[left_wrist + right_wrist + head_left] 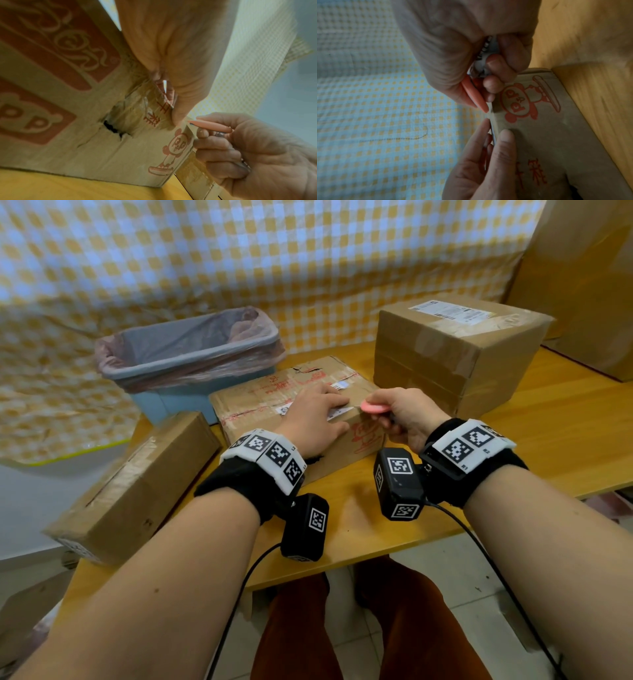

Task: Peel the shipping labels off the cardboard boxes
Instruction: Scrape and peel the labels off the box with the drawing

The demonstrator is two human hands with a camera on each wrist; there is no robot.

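A cardboard box with red print (260, 402) lies on the wooden table (555, 426) in front of me. My left hand (317, 419) presses flat on its top over a white shipping label (338, 413), with the thumb down the front face (506, 142). My right hand (400, 414) grips a small pink scraper tool (375, 407). The tool's tip (485, 109) touches the box's top edge at the label's right end, just past my left fingertips. In the left wrist view the pink tool (211, 125) meets the corner beside my thumb. A smaller label (339, 386) sits farther back on the top.
A large taped box (455, 361) with a white label (452, 311) stands at the back right. A long box (137, 484) lies at the left table edge. A blue bin with a pink liner (191, 354) stands behind the printed box. Checked cloth hangs behind.
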